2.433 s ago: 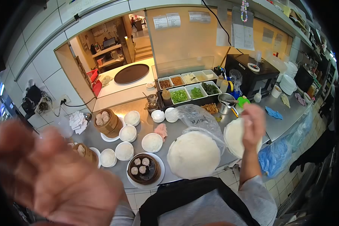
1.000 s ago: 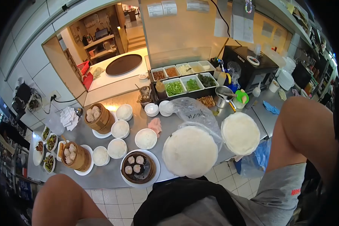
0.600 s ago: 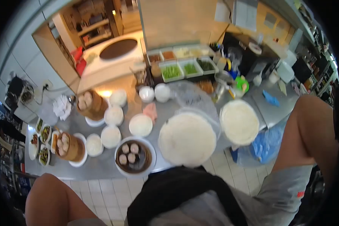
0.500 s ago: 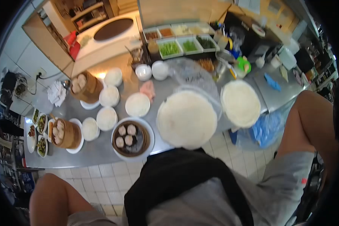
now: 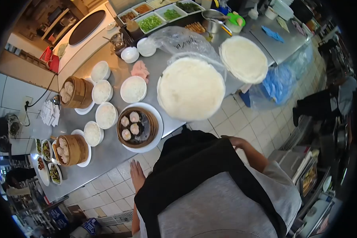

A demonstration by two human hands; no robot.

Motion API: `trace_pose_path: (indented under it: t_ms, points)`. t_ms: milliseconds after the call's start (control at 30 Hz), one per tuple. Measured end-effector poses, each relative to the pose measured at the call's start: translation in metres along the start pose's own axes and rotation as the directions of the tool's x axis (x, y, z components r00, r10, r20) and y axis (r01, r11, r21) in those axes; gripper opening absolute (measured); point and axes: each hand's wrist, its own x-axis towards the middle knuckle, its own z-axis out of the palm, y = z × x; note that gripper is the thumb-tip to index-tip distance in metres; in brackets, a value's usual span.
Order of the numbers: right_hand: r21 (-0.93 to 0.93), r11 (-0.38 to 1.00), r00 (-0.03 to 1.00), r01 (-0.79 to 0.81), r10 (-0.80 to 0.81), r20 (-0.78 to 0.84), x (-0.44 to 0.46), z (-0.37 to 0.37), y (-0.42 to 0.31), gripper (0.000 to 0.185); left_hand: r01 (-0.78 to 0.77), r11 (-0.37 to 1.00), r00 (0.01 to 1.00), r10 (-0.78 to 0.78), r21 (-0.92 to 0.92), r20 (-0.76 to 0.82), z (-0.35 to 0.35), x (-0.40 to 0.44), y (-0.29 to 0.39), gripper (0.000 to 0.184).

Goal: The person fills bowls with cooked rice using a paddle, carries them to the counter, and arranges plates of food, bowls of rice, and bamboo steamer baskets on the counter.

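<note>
My left hand (image 5: 137,174) hangs empty beside the black apron (image 5: 186,162), its fingers stretched out, just off the counter's front edge. At the apron's other side is my right hand (image 5: 235,142), partly hidden, with fingers extended and nothing visible in them. Nearest on the counter, a bamboo steamer (image 5: 153,133) holding several shumai (image 5: 134,129) sits on a white plate (image 5: 160,126). To its right lies a large stack of thin round wrappers or flatbreads (image 5: 191,89) on clear plastic. A second stack (image 5: 244,59) is farther right.
Several rice bowls (image 5: 106,115) and two steamers of buns (image 5: 72,150) (image 5: 77,93) stand left. Small vegetable dishes (image 5: 54,173) line the far-left end. Topping trays (image 5: 150,23) are at the back. Blue plastic bags (image 5: 281,85) hang right; another person (image 5: 329,101) is beyond.
My view has turned and shifted, so the counter appears rotated. Both arms have lowered from out at the sides to beside the apron, bringing my hands into view. The food appears unmoved.
</note>
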Motion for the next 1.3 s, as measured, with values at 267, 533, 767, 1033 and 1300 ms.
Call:
trace_pose_path:
  t_ms: [267,533,767,1033,1300]
  points:
    - [-0.271,0.926,0.871,0.264,-0.349,-0.345,0.121,0.137,0.074,0.046,-0.055,0.914,0.975,-0.037,0.402,0.218,-0.001,0.085,0.039,0.042]
    - [0.820,0.341,0.882,0.459,-0.280,-0.378,0.092,0.116,-0.017,0.069,-0.341,0.923,0.934,0.312,0.179,0.174,0.018,0.071,0.065,0.054]
    - [0.879,-0.082,0.816,0.469,-0.341,-0.467,0.098,0.098,-0.092,0.088,-0.357,0.921,0.926,0.326,0.156,0.190,0.010,0.039,0.081,0.058]
    - [0.826,-0.433,0.716,0.360,-0.439,-0.542,0.078,0.083,-0.115,0.075,-0.304,0.938,0.940,0.267,0.167,0.212,0.005,0.031,0.094,0.060]
    - [0.810,-0.434,0.736,0.394,-0.378,-0.561,0.073,0.081,-0.093,0.062,-0.322,0.927,0.936,0.279,0.194,0.216,0.006,0.032,0.092,0.062]
